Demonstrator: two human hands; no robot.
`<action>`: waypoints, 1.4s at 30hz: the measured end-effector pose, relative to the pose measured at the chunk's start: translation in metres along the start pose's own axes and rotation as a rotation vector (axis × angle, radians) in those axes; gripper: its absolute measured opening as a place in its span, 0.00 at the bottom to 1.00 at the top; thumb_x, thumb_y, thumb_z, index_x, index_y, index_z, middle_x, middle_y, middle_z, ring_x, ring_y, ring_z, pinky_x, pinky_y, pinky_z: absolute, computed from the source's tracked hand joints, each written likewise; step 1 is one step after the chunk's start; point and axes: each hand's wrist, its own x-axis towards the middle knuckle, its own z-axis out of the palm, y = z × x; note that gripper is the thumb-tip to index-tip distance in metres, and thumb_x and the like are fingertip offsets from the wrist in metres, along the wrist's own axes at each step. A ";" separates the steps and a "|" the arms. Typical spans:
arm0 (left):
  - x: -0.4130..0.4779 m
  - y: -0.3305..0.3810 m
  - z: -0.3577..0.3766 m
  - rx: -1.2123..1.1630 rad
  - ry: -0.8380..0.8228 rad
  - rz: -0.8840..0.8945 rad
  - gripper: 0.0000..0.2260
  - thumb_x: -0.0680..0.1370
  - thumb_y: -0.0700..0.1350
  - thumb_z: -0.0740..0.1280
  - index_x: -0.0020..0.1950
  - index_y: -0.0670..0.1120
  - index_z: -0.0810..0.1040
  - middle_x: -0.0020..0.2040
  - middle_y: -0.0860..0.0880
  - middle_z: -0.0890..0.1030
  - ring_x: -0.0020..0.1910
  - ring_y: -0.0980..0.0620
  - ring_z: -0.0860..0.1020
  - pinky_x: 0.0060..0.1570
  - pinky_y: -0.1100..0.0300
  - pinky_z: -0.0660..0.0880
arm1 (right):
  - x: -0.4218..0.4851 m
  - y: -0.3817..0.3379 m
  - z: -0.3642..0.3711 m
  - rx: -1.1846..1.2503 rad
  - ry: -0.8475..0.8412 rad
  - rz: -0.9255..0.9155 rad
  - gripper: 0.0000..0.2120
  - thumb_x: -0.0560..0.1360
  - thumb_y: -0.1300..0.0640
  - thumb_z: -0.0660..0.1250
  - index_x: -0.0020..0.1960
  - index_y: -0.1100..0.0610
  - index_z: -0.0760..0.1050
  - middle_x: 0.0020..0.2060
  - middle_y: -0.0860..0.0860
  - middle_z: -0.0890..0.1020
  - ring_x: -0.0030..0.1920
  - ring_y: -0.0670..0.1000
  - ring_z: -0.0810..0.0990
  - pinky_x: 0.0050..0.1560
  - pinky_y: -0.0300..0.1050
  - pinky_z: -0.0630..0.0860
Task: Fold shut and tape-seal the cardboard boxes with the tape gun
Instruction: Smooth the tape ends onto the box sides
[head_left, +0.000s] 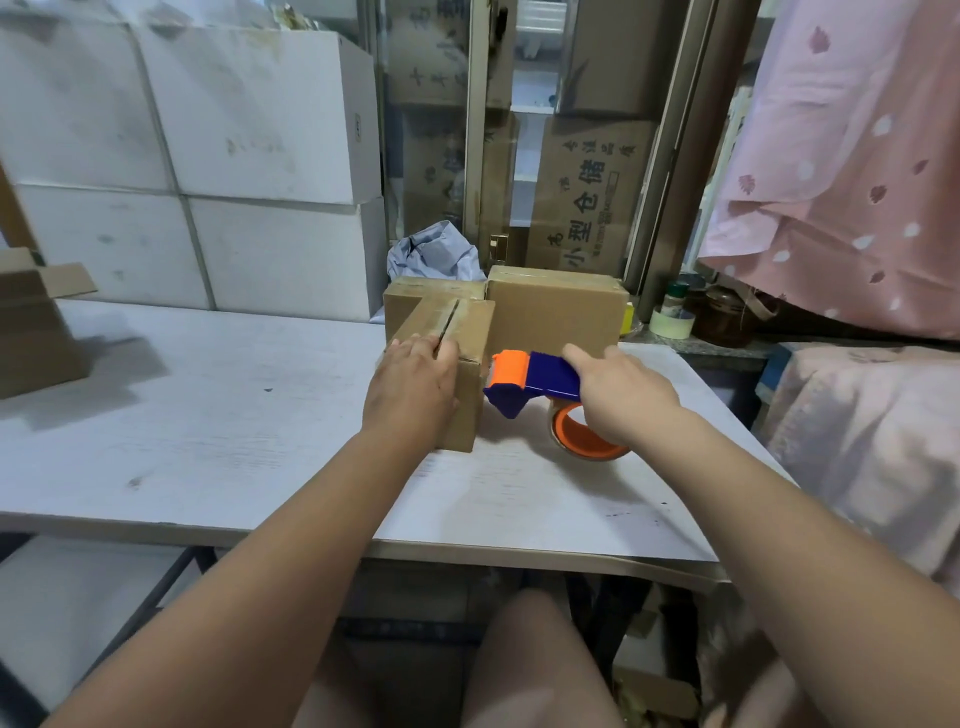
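Note:
A small cardboard box stands on the white table, its top flaps folded shut with a dark seam down the middle. My left hand lies on the box's near top edge, fingers straight, pressing the flaps down. Just right of the box, my right hand grips the blue and orange tape gun, whose orange head points at the box's right side. The tape roll shows under my hand. Two more closed boxes, one at the right and another behind, stand close by.
Large white cartons are stacked along the back left. A brown open box sits at the table's left edge. Crumpled paper, a tape roll and jars lie at the back right. Pink cloth hangs at the right.

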 end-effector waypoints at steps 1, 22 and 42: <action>0.001 -0.001 0.000 0.004 -0.015 0.015 0.24 0.76 0.52 0.68 0.68 0.48 0.64 0.68 0.45 0.69 0.66 0.46 0.66 0.68 0.54 0.62 | 0.002 -0.002 -0.003 -0.022 -0.009 -0.001 0.19 0.77 0.62 0.57 0.65 0.48 0.61 0.50 0.57 0.70 0.47 0.58 0.70 0.42 0.50 0.69; 0.003 0.030 0.031 -0.087 0.145 0.284 0.25 0.61 0.59 0.75 0.50 0.43 0.80 0.41 0.46 0.84 0.58 0.38 0.78 0.61 0.39 0.68 | 0.026 -0.037 -0.051 -0.319 -0.226 -0.003 0.18 0.77 0.59 0.59 0.67 0.52 0.70 0.60 0.57 0.74 0.61 0.60 0.73 0.50 0.49 0.71; 0.018 0.005 0.006 0.091 -0.249 0.468 0.36 0.68 0.72 0.58 0.68 0.51 0.68 0.59 0.49 0.80 0.75 0.43 0.54 0.70 0.48 0.50 | 0.043 -0.003 -0.028 -0.219 -0.711 -0.122 0.17 0.73 0.66 0.67 0.61 0.60 0.75 0.45 0.55 0.82 0.38 0.53 0.81 0.29 0.38 0.75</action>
